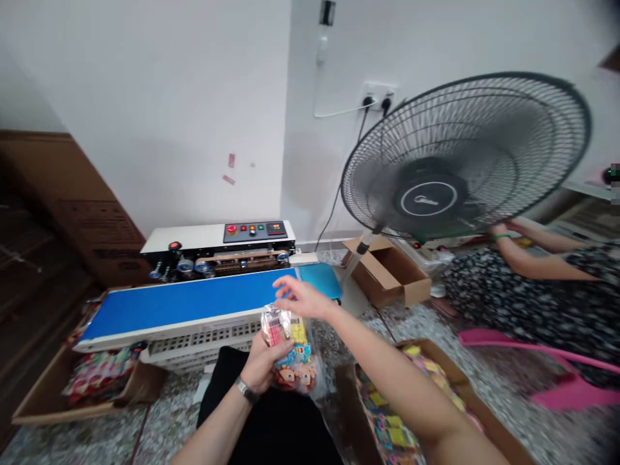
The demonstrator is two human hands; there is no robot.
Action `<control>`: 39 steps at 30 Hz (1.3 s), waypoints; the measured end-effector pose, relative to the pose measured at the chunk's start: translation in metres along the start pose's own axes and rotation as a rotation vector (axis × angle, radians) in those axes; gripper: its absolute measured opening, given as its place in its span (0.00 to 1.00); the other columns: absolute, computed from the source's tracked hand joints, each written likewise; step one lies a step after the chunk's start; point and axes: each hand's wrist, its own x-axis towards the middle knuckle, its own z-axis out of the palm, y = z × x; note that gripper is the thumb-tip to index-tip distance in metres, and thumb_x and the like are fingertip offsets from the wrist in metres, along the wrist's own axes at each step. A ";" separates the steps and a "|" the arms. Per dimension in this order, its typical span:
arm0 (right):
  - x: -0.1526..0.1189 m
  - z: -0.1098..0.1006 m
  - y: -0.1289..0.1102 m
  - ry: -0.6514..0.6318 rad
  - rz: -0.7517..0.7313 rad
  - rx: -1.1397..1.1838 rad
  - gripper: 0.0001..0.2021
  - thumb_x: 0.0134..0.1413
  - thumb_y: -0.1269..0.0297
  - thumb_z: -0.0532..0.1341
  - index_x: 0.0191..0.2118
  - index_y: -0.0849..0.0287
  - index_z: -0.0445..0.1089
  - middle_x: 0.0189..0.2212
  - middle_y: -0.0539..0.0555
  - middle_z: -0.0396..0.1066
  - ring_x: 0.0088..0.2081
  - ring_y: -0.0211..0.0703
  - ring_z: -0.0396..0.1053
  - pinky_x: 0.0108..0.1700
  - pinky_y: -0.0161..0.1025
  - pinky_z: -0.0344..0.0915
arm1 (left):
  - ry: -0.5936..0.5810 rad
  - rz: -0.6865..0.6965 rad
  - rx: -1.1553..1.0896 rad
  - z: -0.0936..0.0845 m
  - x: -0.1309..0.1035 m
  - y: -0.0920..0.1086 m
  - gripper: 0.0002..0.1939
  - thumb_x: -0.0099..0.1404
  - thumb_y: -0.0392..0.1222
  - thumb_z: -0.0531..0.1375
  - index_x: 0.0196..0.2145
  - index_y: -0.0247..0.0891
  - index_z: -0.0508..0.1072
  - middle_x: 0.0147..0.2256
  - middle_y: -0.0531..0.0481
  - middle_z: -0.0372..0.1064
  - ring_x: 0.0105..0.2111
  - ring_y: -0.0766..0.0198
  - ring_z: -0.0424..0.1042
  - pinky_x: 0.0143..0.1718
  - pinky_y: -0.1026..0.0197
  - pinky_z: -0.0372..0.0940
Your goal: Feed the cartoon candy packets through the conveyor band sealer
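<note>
My left hand (262, 367), with a metal watch at the wrist, grips colourful plastic packets (296, 371) above my lap. The packets have a shiny top with a barcode, yellow and pink labels and brown cartoon faces. Just over their top edge is my right hand (304, 298), its fingers loosely bent and apart with nothing visible in them. Behind both hands runs the blue conveyor belt (194, 297) of a band sealing machine (208, 237), which has buttons and a lit display.
A large fan (429, 197) stands at the right, beside an open cardboard box (387, 278). Boxes of packets are at lower right (343, 400) and lower left (140, 387). At far right sits another person (527, 278) near a pink chair (576, 394).
</note>
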 end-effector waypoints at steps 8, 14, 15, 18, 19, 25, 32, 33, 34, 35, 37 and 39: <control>-0.007 0.052 0.017 0.296 0.092 0.099 0.13 0.45 0.58 0.62 0.37 0.57 0.64 0.27 0.48 0.64 0.27 0.36 0.63 0.30 0.33 0.61 | 0.181 0.192 -0.032 -0.037 0.021 0.024 0.21 0.44 0.38 0.68 0.38 0.32 0.72 0.37 0.40 0.75 0.35 0.54 0.74 0.39 0.54 0.66; 0.013 0.068 0.026 0.281 0.076 0.276 0.08 0.53 0.60 0.55 0.35 0.58 0.64 0.27 0.48 0.67 0.29 0.37 0.66 0.32 0.34 0.63 | 0.244 0.220 -0.034 -0.048 0.034 0.025 0.21 0.46 0.39 0.67 0.39 0.33 0.71 0.37 0.41 0.75 0.35 0.55 0.73 0.40 0.53 0.66; 0.016 0.069 0.028 0.298 0.081 0.297 0.08 0.53 0.60 0.55 0.37 0.58 0.63 0.28 0.49 0.68 0.29 0.37 0.66 0.32 0.34 0.63 | 0.253 0.223 -0.034 -0.049 0.036 0.024 0.20 0.46 0.39 0.67 0.39 0.33 0.71 0.37 0.41 0.75 0.35 0.55 0.73 0.40 0.53 0.66; 0.021 0.069 0.029 0.335 0.070 0.305 0.15 0.52 0.61 0.56 0.47 0.57 0.60 0.34 0.51 0.67 0.29 0.37 0.66 0.32 0.35 0.65 | 0.281 0.254 0.007 -0.053 0.040 0.024 0.20 0.44 0.38 0.67 0.38 0.34 0.72 0.36 0.42 0.75 0.34 0.55 0.73 0.39 0.54 0.66; 0.022 0.067 0.028 0.333 0.048 0.288 0.18 0.52 0.62 0.56 0.50 0.56 0.58 0.36 0.51 0.67 0.29 0.36 0.66 0.33 0.35 0.65 | 0.279 0.262 0.025 -0.053 0.041 0.025 0.21 0.44 0.38 0.68 0.38 0.34 0.71 0.36 0.42 0.75 0.34 0.55 0.73 0.38 0.55 0.66; 0.030 0.050 0.015 0.231 -0.101 0.058 0.17 0.52 0.63 0.57 0.49 0.54 0.63 0.35 0.52 0.67 0.32 0.39 0.66 0.38 0.39 0.64 | 0.247 0.273 0.036 -0.055 0.040 0.031 0.21 0.44 0.39 0.67 0.38 0.34 0.72 0.36 0.43 0.75 0.35 0.54 0.73 0.39 0.54 0.66; 0.029 0.055 0.011 0.227 -0.144 0.014 0.10 0.54 0.63 0.55 0.41 0.55 0.68 0.34 0.53 0.68 0.33 0.41 0.66 0.38 0.38 0.63 | 0.273 0.270 0.064 -0.059 0.038 0.026 0.22 0.44 0.40 0.67 0.38 0.33 0.70 0.36 0.43 0.75 0.34 0.55 0.73 0.38 0.55 0.66; 0.028 0.057 0.012 0.257 -0.123 0.034 0.12 0.54 0.63 0.55 0.44 0.55 0.66 0.35 0.54 0.67 0.34 0.40 0.66 0.39 0.38 0.64 | 0.283 0.271 0.067 -0.059 0.038 0.026 0.22 0.44 0.40 0.67 0.38 0.33 0.70 0.36 0.43 0.75 0.34 0.55 0.73 0.38 0.55 0.66; 0.028 0.060 0.013 0.300 -0.090 0.052 0.15 0.52 0.62 0.57 0.47 0.55 0.64 0.37 0.54 0.67 0.34 0.40 0.66 0.38 0.38 0.64 | 0.296 0.274 0.066 -0.059 0.039 0.026 0.21 0.45 0.40 0.67 0.38 0.33 0.70 0.36 0.43 0.75 0.34 0.56 0.73 0.38 0.55 0.66; 0.027 0.062 0.014 0.344 -0.046 0.066 0.19 0.51 0.61 0.58 0.50 0.55 0.61 0.37 0.54 0.67 0.33 0.40 0.66 0.38 0.39 0.64 | 0.308 0.279 0.064 -0.058 0.039 0.026 0.21 0.45 0.40 0.67 0.38 0.33 0.70 0.36 0.43 0.75 0.34 0.56 0.73 0.38 0.55 0.66; 0.026 0.066 0.017 0.390 0.041 0.073 0.20 0.47 0.60 0.61 0.47 0.57 0.61 0.34 0.52 0.67 0.31 0.40 0.66 0.36 0.38 0.64 | 0.328 0.292 0.056 -0.058 0.040 0.026 0.21 0.45 0.40 0.67 0.38 0.33 0.70 0.36 0.42 0.74 0.34 0.56 0.73 0.39 0.55 0.66; 0.025 0.069 0.018 0.363 0.083 0.079 0.12 0.47 0.59 0.60 0.38 0.57 0.63 0.29 0.51 0.66 0.29 0.40 0.66 0.34 0.37 0.64 | 0.342 0.300 0.044 -0.058 0.041 0.025 0.21 0.46 0.40 0.67 0.38 0.33 0.70 0.37 0.42 0.74 0.35 0.55 0.73 0.39 0.54 0.66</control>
